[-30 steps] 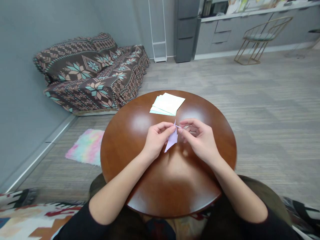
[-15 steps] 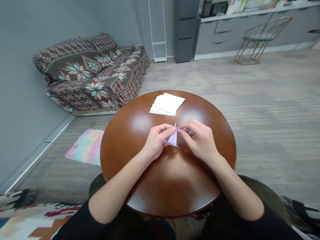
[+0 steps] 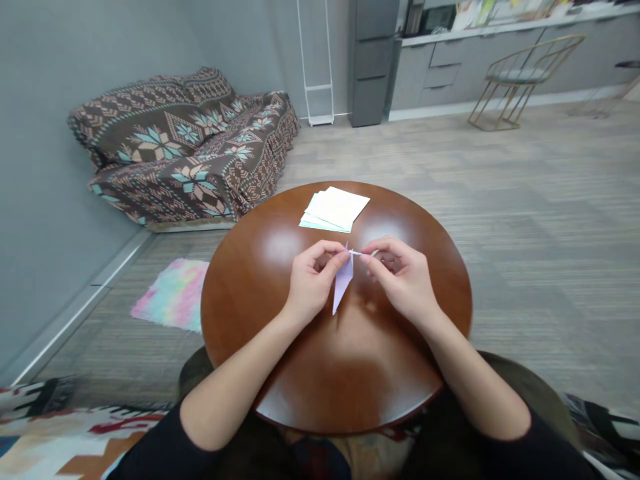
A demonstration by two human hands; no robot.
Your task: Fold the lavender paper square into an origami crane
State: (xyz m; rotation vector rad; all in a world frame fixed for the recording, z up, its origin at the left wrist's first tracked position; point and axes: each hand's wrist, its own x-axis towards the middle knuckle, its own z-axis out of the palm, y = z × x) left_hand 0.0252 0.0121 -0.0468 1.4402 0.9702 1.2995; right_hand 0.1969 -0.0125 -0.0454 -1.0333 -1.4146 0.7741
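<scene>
A folded piece of lilac paper [image 3: 343, 283] is held above the round table, between my two hands. My left hand [image 3: 315, 277] pinches its upper part between thumb and fingers, and a small point sticks up above the thumb. A broad flap hangs down toward me and narrows to a tip. From the top, a thin folded strip runs to the right, and my right hand [image 3: 403, 272] has its end pinched between thumb and forefinger. The fingers hide parts of the folds.
The round brown table [image 3: 340, 380] has a shiny surface. Several pale square sheets [image 3: 335, 208] lie fanned near its far edge. Beyond stand a patterned covered sofa [image 3: 195, 147], a fluffy pastel rug [image 3: 173, 293] and a gold-framed chair [image 3: 520, 75].
The lilac paper has turned, so its broad flap now hangs lower and narrower. My right hand has drawn slightly to the right, and more of the thin strip shows between the hands.
</scene>
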